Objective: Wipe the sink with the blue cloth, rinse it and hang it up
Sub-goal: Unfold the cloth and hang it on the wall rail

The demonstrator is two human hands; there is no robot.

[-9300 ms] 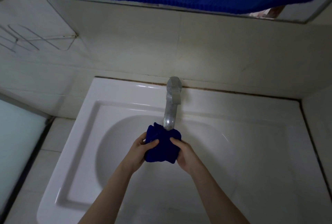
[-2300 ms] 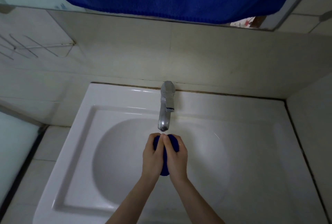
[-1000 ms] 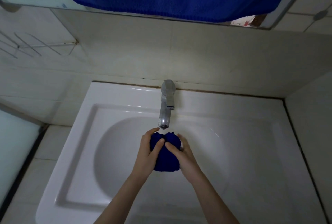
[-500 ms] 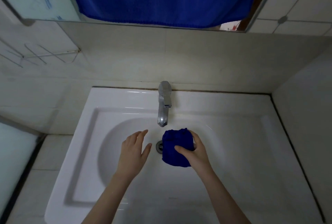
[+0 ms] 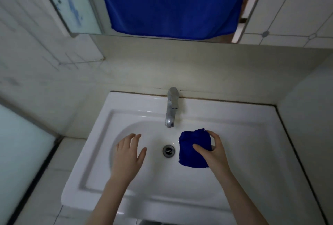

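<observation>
Your right hand (image 5: 214, 150) grips the bunched dark-blue cloth (image 5: 193, 148).
Your left hand (image 5: 128, 154) hovers empty, fingers spread, over the white ceramic sink (image 5: 243, 143).

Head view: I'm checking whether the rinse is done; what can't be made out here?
Head view only:
Water from the faucet: too faint to tell whether it runs.
Right edge of the blue cloth: covered by the right hand.
Where the hanging blue towel is fastened: cut off by the top edge.
The left wall: motion-blurred.

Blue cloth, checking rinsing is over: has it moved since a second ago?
Yes. The blue cloth moved right, from under the tap to right of the drain.
</observation>
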